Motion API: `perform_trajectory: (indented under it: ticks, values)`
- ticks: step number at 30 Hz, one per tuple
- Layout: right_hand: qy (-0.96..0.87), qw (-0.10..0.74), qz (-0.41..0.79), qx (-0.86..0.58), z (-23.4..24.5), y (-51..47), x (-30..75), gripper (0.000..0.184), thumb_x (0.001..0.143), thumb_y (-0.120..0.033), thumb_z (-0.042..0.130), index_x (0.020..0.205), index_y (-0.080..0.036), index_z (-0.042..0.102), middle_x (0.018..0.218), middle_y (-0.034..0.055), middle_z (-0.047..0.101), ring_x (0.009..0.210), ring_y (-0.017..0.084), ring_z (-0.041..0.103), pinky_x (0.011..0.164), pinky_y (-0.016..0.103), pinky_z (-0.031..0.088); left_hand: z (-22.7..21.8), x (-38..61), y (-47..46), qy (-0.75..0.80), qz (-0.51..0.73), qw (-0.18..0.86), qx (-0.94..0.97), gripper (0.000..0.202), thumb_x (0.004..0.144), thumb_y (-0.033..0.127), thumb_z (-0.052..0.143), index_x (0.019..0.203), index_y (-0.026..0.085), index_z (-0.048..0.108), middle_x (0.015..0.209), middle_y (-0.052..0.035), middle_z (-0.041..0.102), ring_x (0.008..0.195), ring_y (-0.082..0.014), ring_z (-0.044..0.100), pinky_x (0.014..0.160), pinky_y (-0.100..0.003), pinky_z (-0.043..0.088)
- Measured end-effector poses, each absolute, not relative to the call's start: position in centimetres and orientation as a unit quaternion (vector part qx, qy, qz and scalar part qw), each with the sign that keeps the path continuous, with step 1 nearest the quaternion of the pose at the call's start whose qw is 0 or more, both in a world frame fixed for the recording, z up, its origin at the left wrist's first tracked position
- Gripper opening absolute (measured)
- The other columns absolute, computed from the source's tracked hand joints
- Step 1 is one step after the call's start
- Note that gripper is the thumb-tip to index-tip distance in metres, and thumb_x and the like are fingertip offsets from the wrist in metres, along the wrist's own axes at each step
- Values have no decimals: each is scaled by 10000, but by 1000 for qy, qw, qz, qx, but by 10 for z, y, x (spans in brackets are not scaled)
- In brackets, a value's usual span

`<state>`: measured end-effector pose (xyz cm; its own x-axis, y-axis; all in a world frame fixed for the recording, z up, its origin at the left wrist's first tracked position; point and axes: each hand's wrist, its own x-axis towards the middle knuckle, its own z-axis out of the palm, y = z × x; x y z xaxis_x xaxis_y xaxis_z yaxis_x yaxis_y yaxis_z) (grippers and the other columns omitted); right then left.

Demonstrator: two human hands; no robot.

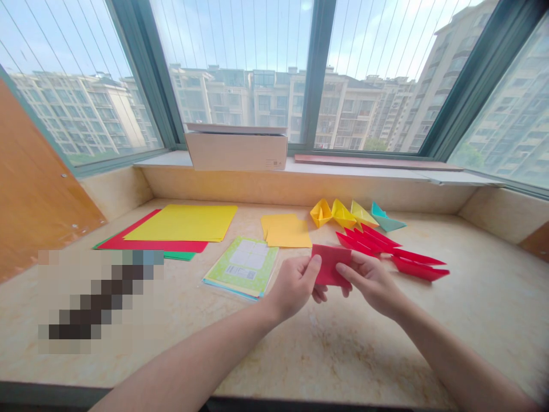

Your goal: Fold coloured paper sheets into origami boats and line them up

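Between my two hands, a small folded piece of red paper (331, 268) is held up above the counter. My left hand (295, 280) pinches its left edge, thumb on the front face. On the right edge, my right hand (369, 279) grips it the same way, fingers tucked behind. Just beyond my right hand lie several folded red paper boats (420, 264). Behind them stand yellow paper boats (343, 214) and a teal paper boat (386, 217). A stack of orange-yellow paper squares (286, 230) rests beyond my left hand.
Large yellow sheets (182, 223) lie over red and green ones at the left. A clear packet of coloured paper (240, 266) sits left of my hands. A pixelated patch hides something dark at left. On the sill stands a white box (237, 151), below the windows.
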<state>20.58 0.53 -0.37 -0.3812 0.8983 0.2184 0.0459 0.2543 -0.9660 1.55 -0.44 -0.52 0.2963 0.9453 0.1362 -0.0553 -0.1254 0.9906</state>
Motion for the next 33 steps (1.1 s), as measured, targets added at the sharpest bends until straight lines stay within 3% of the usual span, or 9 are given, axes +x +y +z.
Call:
perform_trajectory:
  ticks: [4, 12, 18, 28, 33]
  values:
    - [-658, 434, 503, -356, -5, 9, 207, 323, 930, -418, 637, 1085, -135, 635, 711, 21, 672, 523, 107, 572, 477, 222, 463, -3, 15, -2, 351, 471, 564, 581, 358, 919, 497, 550, 949, 140, 556, 643, -23, 657, 448, -141, 644, 401, -193, 490]
    - [-640, 448, 545, -305, -11, 15, 212, 256, 974, -361, 591, 1176, -207, 562, 750, 3, 679, 531, 100, 577, 486, 206, 449, 4, 12, -1, 314, 470, 602, 564, 275, 936, 405, 548, 1043, 153, 530, 685, -4, 648, 447, -139, 650, 397, -191, 491]
    - [-625, 457, 579, -254, -15, 17, 219, 192, 968, -322, 597, 1109, -204, 652, 744, 16, 672, 569, 123, 590, 509, 233, 458, 4, 10, -2, 283, 473, 620, 559, 301, 931, 399, 567, 1113, 160, 540, 702, -9, 664, 442, -145, 654, 396, -200, 493]
    - [-637, 439, 594, -220, -10, 17, 226, 232, 909, -299, 617, 1041, -163, 749, 718, 38, 670, 624, 152, 597, 607, 288, 474, -3, 5, -1, 247, 475, 624, 569, 345, 929, 456, 538, 1000, 123, 595, 610, -10, 634, 466, -167, 669, 410, -217, 508]
    - [-654, 473, 509, -299, -7, 17, 218, 260, 947, -360, 608, 1124, -182, 677, 762, 28, 678, 598, 142, 604, 565, 276, 468, -1, 10, -1, 318, 463, 577, 593, 407, 881, 369, 665, 1183, 187, 461, 810, -11, 671, 484, -133, 667, 440, -214, 525]
